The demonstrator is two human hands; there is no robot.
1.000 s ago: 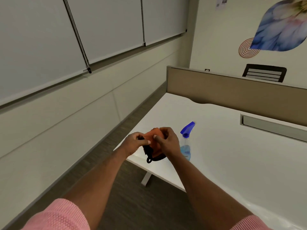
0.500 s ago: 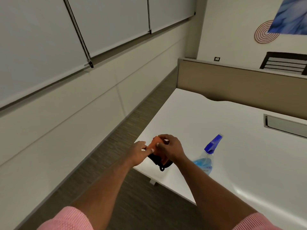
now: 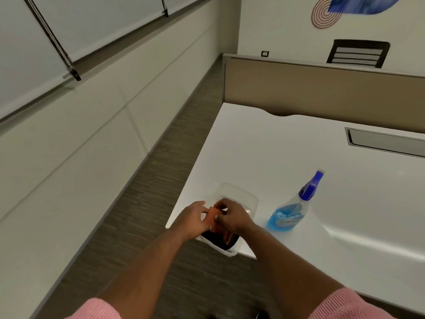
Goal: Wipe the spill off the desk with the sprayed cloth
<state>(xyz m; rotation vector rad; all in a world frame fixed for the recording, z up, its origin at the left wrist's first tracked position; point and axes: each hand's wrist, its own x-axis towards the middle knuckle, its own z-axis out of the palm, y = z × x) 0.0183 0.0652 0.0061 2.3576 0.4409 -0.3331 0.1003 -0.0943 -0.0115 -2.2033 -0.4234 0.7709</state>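
Over the near left corner of the white desk [image 3: 276, 157], both my hands pinch a small orange cloth [image 3: 212, 218]. My left hand [image 3: 192, 221] grips its left edge and my right hand [image 3: 232, 217] its right edge. Under them stands a clear plastic container [image 3: 239, 199] with something black [image 3: 216, 239] inside. A spray bottle [image 3: 292, 211] with blue liquid and a blue trigger head stands on the desk just to the right of my right hand. I cannot make out a spill on the desk.
A beige partition [image 3: 322, 93] runs along the desk's far edge, with a black chair back [image 3: 357, 54] behind it. A grey cable slot [image 3: 386, 142] sits in the desk at the right. Carpeted floor [image 3: 161, 157] lies between desk and left wall.
The view has tilted down and shifted, so the desk and bottle sit further right. My hands stay together on the orange cloth, lower over the container, whose clear rim now shows.
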